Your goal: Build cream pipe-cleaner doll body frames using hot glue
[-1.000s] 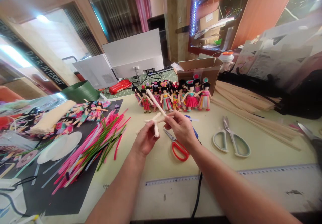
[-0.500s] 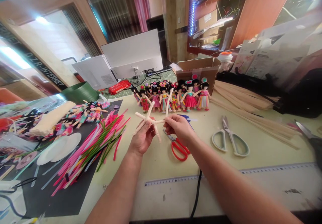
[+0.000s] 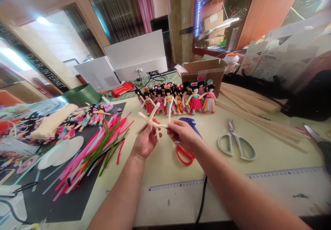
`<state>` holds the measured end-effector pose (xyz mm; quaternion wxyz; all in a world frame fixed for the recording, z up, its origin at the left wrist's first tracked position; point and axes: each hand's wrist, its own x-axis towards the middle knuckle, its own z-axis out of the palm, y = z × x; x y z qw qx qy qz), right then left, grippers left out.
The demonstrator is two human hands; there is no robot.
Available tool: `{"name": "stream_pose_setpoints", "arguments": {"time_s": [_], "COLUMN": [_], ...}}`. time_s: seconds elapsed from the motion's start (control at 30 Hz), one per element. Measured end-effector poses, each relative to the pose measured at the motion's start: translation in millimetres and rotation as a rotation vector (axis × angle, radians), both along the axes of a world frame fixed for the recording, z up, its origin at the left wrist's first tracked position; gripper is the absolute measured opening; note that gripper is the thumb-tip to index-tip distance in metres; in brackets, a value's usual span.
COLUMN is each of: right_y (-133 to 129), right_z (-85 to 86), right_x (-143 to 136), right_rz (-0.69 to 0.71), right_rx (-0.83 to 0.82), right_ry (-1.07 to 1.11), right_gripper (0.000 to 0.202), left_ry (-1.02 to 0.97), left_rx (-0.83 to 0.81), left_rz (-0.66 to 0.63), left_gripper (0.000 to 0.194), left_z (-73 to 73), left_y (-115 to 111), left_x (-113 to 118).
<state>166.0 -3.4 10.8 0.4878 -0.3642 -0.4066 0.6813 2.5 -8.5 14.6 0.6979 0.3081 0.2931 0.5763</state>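
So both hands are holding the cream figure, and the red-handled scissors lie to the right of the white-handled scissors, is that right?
Not quite: the head view shows the red-handled scissors lying to the left of the white-handled scissors. The rest stands: the left hand and the right hand both hold the cream figure.

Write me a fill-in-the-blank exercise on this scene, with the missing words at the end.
1. The pale figure is held by a total of ____ hands.
2. The scissors just below the right hand have ____ handles.
3. In the picture, the bundle of pink and green strips lies to the ____ of the left hand.
4. The pale-handled scissors lie to the ____ of the right hand.

Missing words: two; red; left; right.
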Motion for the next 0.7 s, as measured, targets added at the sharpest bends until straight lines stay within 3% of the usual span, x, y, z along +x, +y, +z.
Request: {"name": "stream_pose_setpoints", "arguments": {"time_s": [0.1,0.27,0.4,0.7], "right_y": [-0.8,-3.5,-6.6,-7.6], "right_z": [0.5,0.3,1.4,2.8], "right_x": [-2.4,-1.9,0.7,-0.2], "right_rz": [-0.072,-0.226,-0.311,-0.368], "right_rx": [0.086,0.334,0.505,0.548], "right_ry": [-0.012,-0.267,-0.444,-0.571], "right_gripper": [0.027,0.022,0.020,0.020], "left_ry": [-0.006,0.020,-0.061,-0.179], "left_rx": [-0.028,-0.122,-0.151,-0.180], "left_rz": [-0.009,-0.014,-0.117,-0.114], "left_gripper": [0.026,0.034,0.027,0.030], "left_z": [-1.3,-4.4,-1.6,0.3], "left_y": [-0.4,-0.1,-1.0,0.3], "left_x": [1.0,0.8,-1.9,2.0]}}
